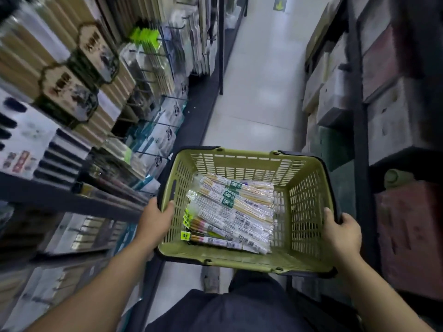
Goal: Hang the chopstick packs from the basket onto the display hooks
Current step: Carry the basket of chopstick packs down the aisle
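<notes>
Here, the left hand (155, 219) hooks its thumb over one side rim of the basket (239, 156), its other fingers hidden beneath. The right hand (341, 233) clasps the opposite rim, fingers curled outside. The chopstick packs (232, 212) lie stacked on the basket floor, none in hand. The display hooks (153, 154) project at left, near the basket. Judged stage: hanging not begun, every visible pack yet to hang.

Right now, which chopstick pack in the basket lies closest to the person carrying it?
The pack with the bright yellow tag, at the pile's near edge in the basket; the packs farther off carry dark green labels instead.
</notes>
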`<state>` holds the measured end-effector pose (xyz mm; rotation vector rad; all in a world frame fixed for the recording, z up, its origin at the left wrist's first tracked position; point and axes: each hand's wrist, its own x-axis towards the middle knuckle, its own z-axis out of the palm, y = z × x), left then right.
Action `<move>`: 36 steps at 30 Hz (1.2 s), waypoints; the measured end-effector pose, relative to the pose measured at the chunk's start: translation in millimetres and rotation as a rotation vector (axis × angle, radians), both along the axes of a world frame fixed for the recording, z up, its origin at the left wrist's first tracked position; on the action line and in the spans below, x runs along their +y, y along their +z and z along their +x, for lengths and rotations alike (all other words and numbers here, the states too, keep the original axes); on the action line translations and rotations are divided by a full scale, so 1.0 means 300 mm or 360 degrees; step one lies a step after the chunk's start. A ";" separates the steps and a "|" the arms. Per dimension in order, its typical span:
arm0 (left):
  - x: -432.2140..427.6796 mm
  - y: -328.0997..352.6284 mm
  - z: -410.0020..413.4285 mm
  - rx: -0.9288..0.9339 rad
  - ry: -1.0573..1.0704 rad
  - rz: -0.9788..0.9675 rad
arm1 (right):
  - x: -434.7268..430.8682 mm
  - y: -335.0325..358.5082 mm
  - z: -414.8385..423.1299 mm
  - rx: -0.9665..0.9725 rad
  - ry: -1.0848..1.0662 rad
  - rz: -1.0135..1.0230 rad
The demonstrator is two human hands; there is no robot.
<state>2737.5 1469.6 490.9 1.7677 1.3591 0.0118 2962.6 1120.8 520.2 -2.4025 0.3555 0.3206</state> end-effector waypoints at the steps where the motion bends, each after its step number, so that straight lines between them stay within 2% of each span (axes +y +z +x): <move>1: 0.021 -0.003 0.039 0.0013 0.0025 -0.0005 | 0.033 -0.005 0.059 0.0003 0.0037 0.0016; 7: 0.111 -0.013 0.254 0.0078 0.0349 0.0023 | 0.271 -0.039 0.463 0.0075 0.0355 0.0064; 12: 0.139 -0.003 0.333 0.0096 0.0534 0.0027 | 0.470 -0.029 0.698 0.0146 0.0566 0.0031; 16: 0.195 -0.028 0.357 0.0096 0.0633 -0.0040 | 0.669 -0.035 0.853 0.0084 0.0767 0.0010; 27: 0.264 -0.117 0.383 0.0100 0.0967 -0.0150 | 1.158 -0.085 1.057 0.0098 0.1149 -0.0090; 36: 0.270 -0.142 0.463 0.0322 0.1168 -0.0055 | 1.428 -0.162 1.168 0.0237 0.1565 -0.0093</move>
